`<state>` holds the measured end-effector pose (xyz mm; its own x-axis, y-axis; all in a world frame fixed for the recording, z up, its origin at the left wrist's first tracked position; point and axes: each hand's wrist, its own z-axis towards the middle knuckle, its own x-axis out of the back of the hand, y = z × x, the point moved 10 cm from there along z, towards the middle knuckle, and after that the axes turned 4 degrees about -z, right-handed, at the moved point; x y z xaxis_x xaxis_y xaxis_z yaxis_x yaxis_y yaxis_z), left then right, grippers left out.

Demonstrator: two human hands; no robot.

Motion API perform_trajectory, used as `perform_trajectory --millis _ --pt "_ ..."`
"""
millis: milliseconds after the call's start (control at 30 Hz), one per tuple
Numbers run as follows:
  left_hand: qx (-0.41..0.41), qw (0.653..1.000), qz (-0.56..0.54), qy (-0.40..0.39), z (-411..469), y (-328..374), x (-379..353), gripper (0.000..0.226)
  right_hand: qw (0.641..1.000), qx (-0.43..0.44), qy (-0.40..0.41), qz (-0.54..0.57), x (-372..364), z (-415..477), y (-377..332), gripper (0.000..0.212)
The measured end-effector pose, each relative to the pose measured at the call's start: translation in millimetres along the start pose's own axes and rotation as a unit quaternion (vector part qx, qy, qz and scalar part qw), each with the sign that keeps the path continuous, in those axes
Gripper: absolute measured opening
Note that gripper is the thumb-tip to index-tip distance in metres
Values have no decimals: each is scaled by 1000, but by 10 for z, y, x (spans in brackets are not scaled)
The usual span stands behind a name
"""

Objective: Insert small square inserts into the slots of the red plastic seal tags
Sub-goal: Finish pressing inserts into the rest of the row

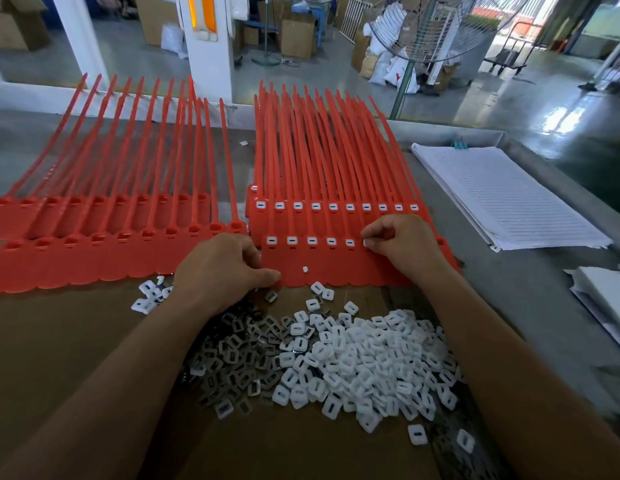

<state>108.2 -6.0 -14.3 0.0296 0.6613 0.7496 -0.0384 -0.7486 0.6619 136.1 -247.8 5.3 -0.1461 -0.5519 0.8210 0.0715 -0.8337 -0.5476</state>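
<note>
- Right now the work is at the front strip of red tags [336,271], which lies across the cardboard sheet [76,341] just beyond the loose parts.
- Five of its slots [312,240] already carry white squares; the sixth is being filled.
- At that sixth slot the right hand [402,244] has its fingers curled and pinches a white insert [366,242] against the tag's top edge.
- Whether the piece is fully seated I cannot tell, as the fingers cover the slot.
- Steadying the strip, the left hand [221,265] grips its left end, with curled fingers at the edge and the thumb on the near corner.
- One small white piece [305,269] lies loose on the strip's flat part.
- Behind, the back strip [332,206] shows a white square in every slot I can see.
- Nearer the person sits the pile of white inserts [370,358], touching a heap of darker metal-looking pieces [239,348].
- To the left, the other strips [93,258] have empty slots, so much of the job looks undone.
- To my eye the next move is a firm press to seat this piece, then a fresh one from the pile, turned square for the next slot to the right.
- A stack of lined paper [509,195] rests on the worktop [544,306], well apart.
</note>
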Motion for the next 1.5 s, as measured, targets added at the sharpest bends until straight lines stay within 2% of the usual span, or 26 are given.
perform_trajectory --millis 233,400,633,867,1000,1133,1367,1433,1500 --pt "-1 1000 0 3 2 -13 -1 25 994 -81 -66 -16 -31 134 51 24" --pt "-3 1000 1 4 10 -7 3 25 990 -100 -93 -25 -55 162 28 24" --pt "-3 1000 4 2 14 -5 5 25 986 -132 -93 46 -47 111 98 21" --pt "-2 1000 8 3 28 -8 3 26 987 -116 -103 45 -32 89 54 18" --pt "-1 1000 3 1 27 -4 0 26 990 -72 -108 50 36 20 -23 15" --pt "-1 1000 7 -3 25 6 -5 26 995 -34 -77 57 208 -64 -78 12" --pt "1 1000 12 -4 23 -1 -12 27 992 -31 -36 121 497 -188 -19 11" --pt "0 1000 10 -3 26 5 -9 27 991 -32 -48 121 496 -245 17 11" --pt "0 1000 9 -5 36 8 -15 27 988 -21 -101 115 415 -338 16 15"
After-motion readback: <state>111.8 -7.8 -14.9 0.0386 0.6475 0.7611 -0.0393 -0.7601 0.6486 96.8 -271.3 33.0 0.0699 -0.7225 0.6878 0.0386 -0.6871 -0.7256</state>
